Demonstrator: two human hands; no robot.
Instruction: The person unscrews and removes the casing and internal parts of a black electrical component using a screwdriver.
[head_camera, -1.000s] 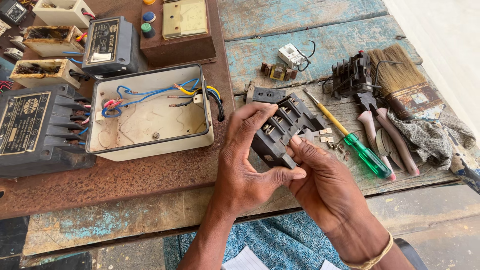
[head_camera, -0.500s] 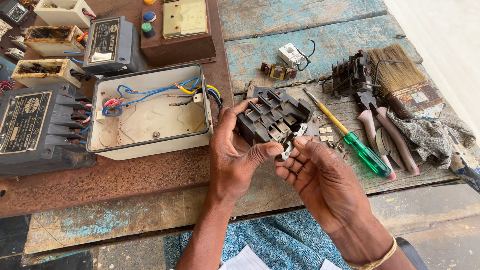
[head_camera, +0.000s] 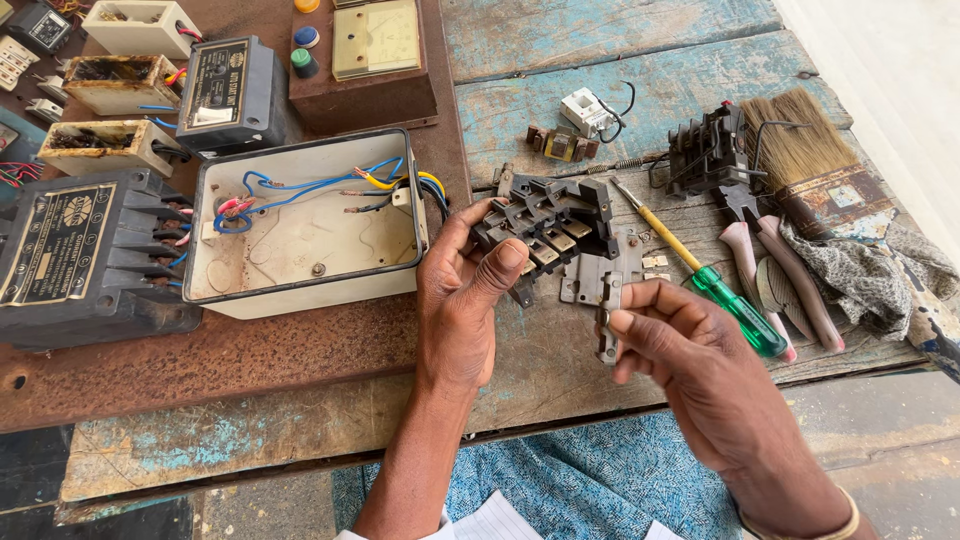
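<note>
Left hand (head_camera: 458, 300) clamped on black terminal block (head_camera: 548, 222), thumb across its front edge, block raised just above the wooden bench (head_camera: 620, 90). Right hand (head_camera: 700, 370) pinching a small metal contact strip (head_camera: 606, 322) upright between thumb and forefinger, just beside the block. Green-handled screwdriver (head_camera: 735, 312) flat on bench, near right hand.
</note>
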